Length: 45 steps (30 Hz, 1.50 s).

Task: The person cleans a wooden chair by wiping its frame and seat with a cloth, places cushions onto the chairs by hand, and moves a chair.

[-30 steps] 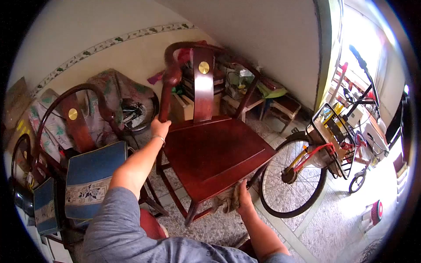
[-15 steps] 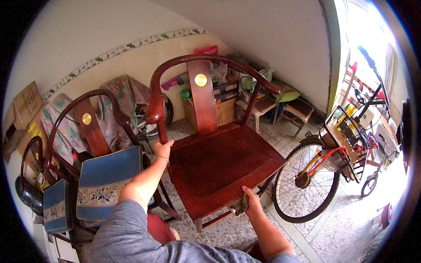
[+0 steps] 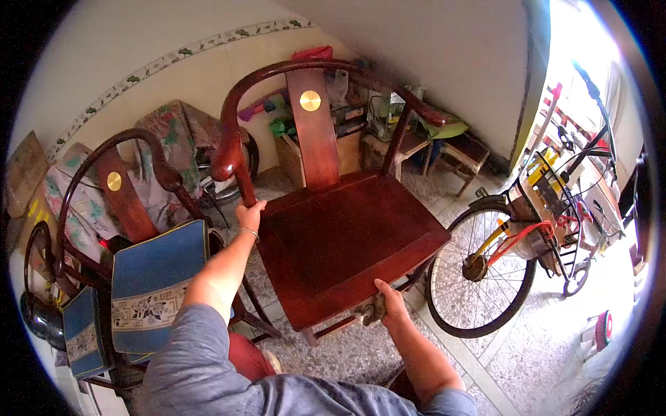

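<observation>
Firmly held from two sides, a dark red wooden armchair (image 3: pixel 347 243) takes up the centre of the view, its curved back rising toward twelve o'clock on a speckled floor (image 3: pixel 503 357). At nine o'clock, close in, the left hand (image 3: pixel 250 218) is wrapped around the base of the front armrest post. At five o'clock the right hand (image 3: pixel 393 305) clasps a bunched cloth (image 3: pixel 371 312) against the seat's front edge, thumb on top and the other fingers hidden beneath.

Space looks like the chief hazard. A spoked bicycle wheel (image 3: pixel 479 267) stands at four o'clock, its tyre just beside the seat's right corner in this view; a turn that way could knock the corner against it and scuff the varnish or jar the bicycle. Out at nine o'clock, a matching armchair with a blue cushion (image 3: pixel 161 253) sits near enough that a swing to that side could clash legs or pinch the fingers on the post.

Cloth poses its own risk: slack fabric between palm and wood may slide, loosening the right hand's hold and letting the front edge drop. Whether all the legs rest on the floor cannot be told; if any are raised, an uneven grip could tip the chair.
</observation>
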### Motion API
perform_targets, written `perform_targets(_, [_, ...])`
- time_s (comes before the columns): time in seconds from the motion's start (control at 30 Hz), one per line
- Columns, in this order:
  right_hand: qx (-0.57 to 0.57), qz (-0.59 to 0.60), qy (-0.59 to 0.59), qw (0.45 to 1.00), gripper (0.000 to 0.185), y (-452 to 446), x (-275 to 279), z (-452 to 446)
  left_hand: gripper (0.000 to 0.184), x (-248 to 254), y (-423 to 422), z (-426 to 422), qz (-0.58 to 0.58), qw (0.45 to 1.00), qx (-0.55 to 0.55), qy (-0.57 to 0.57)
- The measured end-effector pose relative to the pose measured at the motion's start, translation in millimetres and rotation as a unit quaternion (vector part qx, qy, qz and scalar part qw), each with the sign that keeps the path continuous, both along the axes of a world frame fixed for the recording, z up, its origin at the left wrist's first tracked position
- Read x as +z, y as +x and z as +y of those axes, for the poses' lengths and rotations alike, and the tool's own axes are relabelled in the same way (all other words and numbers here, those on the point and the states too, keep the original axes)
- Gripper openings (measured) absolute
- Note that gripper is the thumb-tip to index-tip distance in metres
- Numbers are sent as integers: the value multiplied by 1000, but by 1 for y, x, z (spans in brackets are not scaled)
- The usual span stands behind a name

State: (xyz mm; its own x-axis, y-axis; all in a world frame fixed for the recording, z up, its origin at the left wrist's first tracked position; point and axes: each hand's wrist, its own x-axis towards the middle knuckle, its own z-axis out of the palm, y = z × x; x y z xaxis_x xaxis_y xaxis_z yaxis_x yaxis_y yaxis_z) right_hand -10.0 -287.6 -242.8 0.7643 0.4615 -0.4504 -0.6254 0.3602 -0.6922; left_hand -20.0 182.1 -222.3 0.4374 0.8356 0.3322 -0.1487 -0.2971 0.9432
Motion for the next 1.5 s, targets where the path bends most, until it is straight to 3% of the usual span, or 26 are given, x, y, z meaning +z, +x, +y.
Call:
perform_targets(0.1, [7, 4, 9, 1000, 39, -6, -1, 18, 27, 29, -3, -9, 18, 999, 48, 10])
perform_targets(0.17, [25, -7, 28, 999, 40, -4, -19, 24, 28, 18, 2, 16, 58, 997, 46, 21])
perform_targets(0.27, [63, -6, -30, 998, 43, -10, -8, 34, 30, 36, -7, 11, 105, 993, 54, -19])
perform_targets(0.43, [94, -42, -69, 992, 48, -14, -24, 51, 36, 5, -16, 32, 124, 986, 113, -7])
perform_targets(0.53, [80, -71, -75, 991, 59, -1, -44, 43, 37, 17, -21, 25, 169, 981, 82, -55])
perform_targets(0.6, [216, -258, -264, 904, 63, 22, -46, 23, 42, 10, -23, 31, 217, 974, 47, -40])
perform_targets(0.63, [215, -284, -237, 904, 62, 25, -17, 12, 53, 9, -24, 18, 251, 964, 88, -10])
perform_targets(0.7, [159, -251, -294, 908, 54, 36, 37, -11, 80, -5, -33, -3, 338, 932, 123, -40])
perform_targets(0.73, [90, -278, -270, 917, 47, 59, 22, -24, 94, -13, -38, -13, 388, 909, 113, -97])
perform_targets(0.77, [-9, -317, -295, 901, 40, 71, 43, -29, 89, -5, -50, -36, 416, 896, 114, -106])
perform_targets(0.8, [-63, -339, -333, 877, 37, 108, 30, -40, 81, -29, -60, -32, 408, 902, 101, -100])
perform_targets(0.83, [-89, -409, -400, 816, 37, 117, 72, -38, 71, -11, -79, -64, 335, 933, 67, -111])
perform_targets(0.87, [-76, -464, -555, 686, 41, 161, 59, -50, 63, -20, -90, -82, 364, 917, 99, -132])
perform_targets(0.9, [-92, -544, -573, 606, 45, 197, 41, -59, 82, 6, -109, -113, 390, 907, 31, -154])
perform_targets(0.93, [-82, -609, -597, 516, 46, 224, 25, -65, 79, 2, -128, -124, 362, 917, -49, -158])
perform_targets(1.0, [32, -384, -430, 817, 47, 254, 16, -63, 78, 12, -137, -159, 409, 903, 11, -134])
perform_targets(1.03, [34, -384, -426, 819, 47, 253, 18, -62, 78, 12, -134, -162, 397, 911, 20, -109])
perform_targets(1.1, [48, -421, -502, 754, 48, 248, 25, -61, 75, 6, -125, -158, 414, 905, 48, -87])
perform_targets(1.2, [74, -433, -545, 714, 50, 239, 33, -65, 73, 2, -119, -152, 440, 893, 72, -67])
perform_targets(1.27, [35, -451, -527, 720, 47, 238, 13, -72, 73, 6, -114, -146, 446, 890, 73, -65])
perform_targets(1.3, [30, -445, -495, 745, 47, 244, -6, -78, 72, 8, -110, -141, 434, 896, 63, -71])
perform_targets(1.37, [43, -402, -427, 809, 42, 222, 12, -84, 65, 17, -98, -130, 430, 899, 47, -66])
perform_targets(1.47, [26, -395, -403, 825, 38, 219, -23, -100, 54, -14, -76, -86, 383, 923, 44, 23])
perform_targets(1.5, [5, -436, -455, 777, 36, 214, -32, -104, 53, -21, -65, -69, 418, 906, 45, 52])
